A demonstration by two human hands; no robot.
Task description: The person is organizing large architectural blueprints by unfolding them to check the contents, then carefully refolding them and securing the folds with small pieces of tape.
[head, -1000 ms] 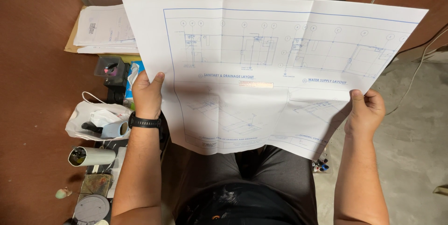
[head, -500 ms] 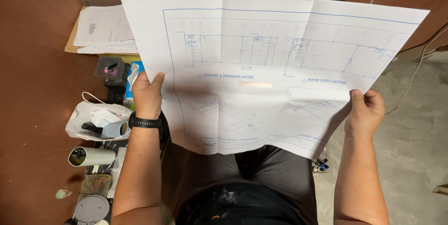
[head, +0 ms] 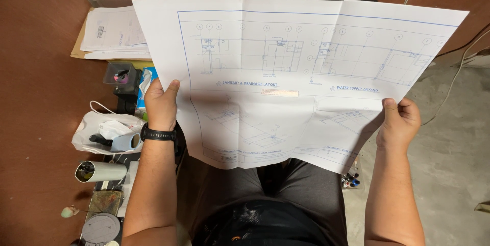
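White drawing sheet (head: 286, 72) between both hands.

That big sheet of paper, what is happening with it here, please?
A seated person holds a large creased drawing sheet spread open above the lap. The left hand, with a black wristband, grips its left edge; the right hand grips the lower right edge. The sheet shows blue line plans. To the left lie a stack of papers, a white plastic bag and a paper roll.

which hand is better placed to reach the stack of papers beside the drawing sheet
Left. The left hand grips the drawing sheet on the side where the stack of papers lies; the right hand is across the sheet.
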